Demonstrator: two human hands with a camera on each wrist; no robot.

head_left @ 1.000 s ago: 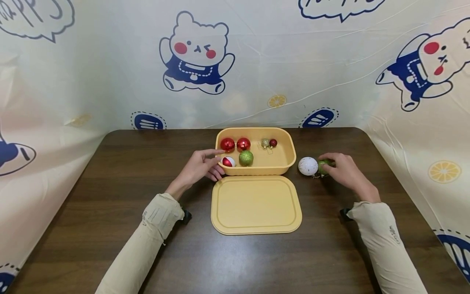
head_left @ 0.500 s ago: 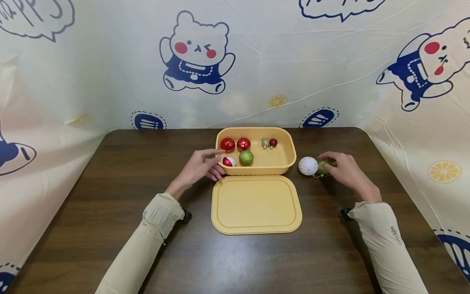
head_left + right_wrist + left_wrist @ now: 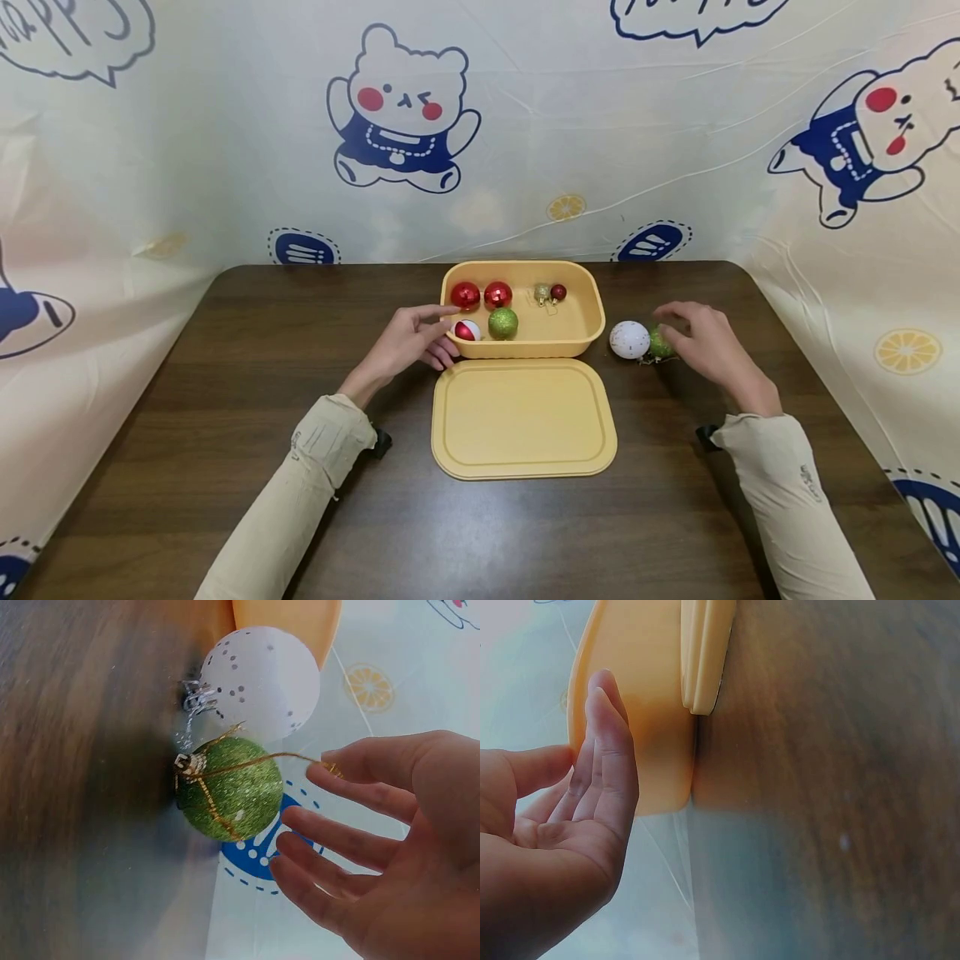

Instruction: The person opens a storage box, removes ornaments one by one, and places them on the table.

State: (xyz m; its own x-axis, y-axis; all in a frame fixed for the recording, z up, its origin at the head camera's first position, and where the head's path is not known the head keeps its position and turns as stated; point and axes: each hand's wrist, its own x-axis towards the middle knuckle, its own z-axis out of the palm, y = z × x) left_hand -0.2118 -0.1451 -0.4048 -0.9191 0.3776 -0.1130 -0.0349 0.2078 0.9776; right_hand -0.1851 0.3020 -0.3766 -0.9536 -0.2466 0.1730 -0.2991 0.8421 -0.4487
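Note:
My right hand (image 3: 390,832) pinches the gold hanging string (image 3: 281,755) of a green glitter Christmas ball (image 3: 236,791) between thumb and forefinger; its other fingers are spread loosely. The ball rests on the table right of the yellow box, against a white speckled Christmas ball (image 3: 262,682) with a silver cap. At the box's left end, my left hand (image 3: 411,336) touches the rim of the yellow box (image 3: 577,333) with relaxed, nearly straight fingers. Inside lie two red balls (image 3: 465,296), a green glitter ball (image 3: 502,323), a red-and-white ball (image 3: 467,331) and two tiny ornaments (image 3: 558,292).
A flat yellow lid (image 3: 525,417) lies on the dark wooden table (image 3: 262,375) right in front of the box. Behind the table and at its sides hangs a pale printed cloth (image 3: 525,108) with cartoon bears.
My right fingers have lifted slightly off the green ball, uncovering more of it, with its string now pinched. My left hand, the box and the lid have stayed put.

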